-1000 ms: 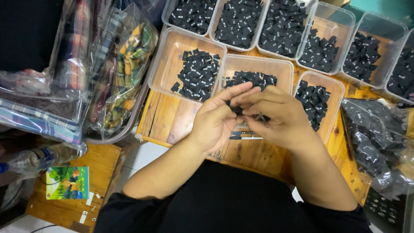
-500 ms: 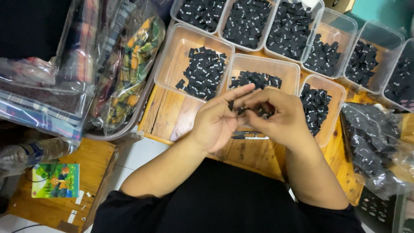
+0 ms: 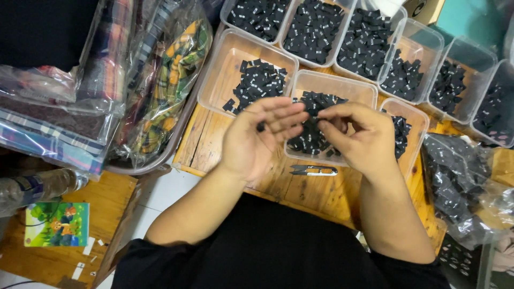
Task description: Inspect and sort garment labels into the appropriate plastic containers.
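Both hands hover over the wooden surface [image 3: 316, 195], just above the middle clear plastic tray [image 3: 357, 88]. The left hand [image 3: 257, 140] is spread, palm up and tilted toward the right, fingers [image 3: 284, 116] loosely extended, with one small black label [image 3: 261, 127] lying against the base of the fingers; nothing is pinched. The right hand [image 3: 360, 140] curls toward it, fingertips [image 3: 325, 114] drawn together near the left fingertips; whether they pinch a label I cannot tell. Directly beneath and between the fingers lies the tray's pile of black labels [image 3: 313, 136], its near rim hidden under the hands. Just below the fingers, on bare wood, a small thread snip [image 3: 313, 170] lies flat, apart from both wrists. To the left of the left fingers sits another clear tray [image 3: 219, 80] with its own heap of labels pushed to its far right side, leaving open floor inside. Right of the right hand a narrower tray [image 3: 416, 140] stands touching the middle one. Beyond the fingers a row of fuller trays [image 3: 407, 32] crowds edge to edge. Far left, bagged folded fabric [image 3: 160, 85] fills a large bin; at the far right a plastic bag of labels [image 3: 455, 182] slumps over the surface's edge.
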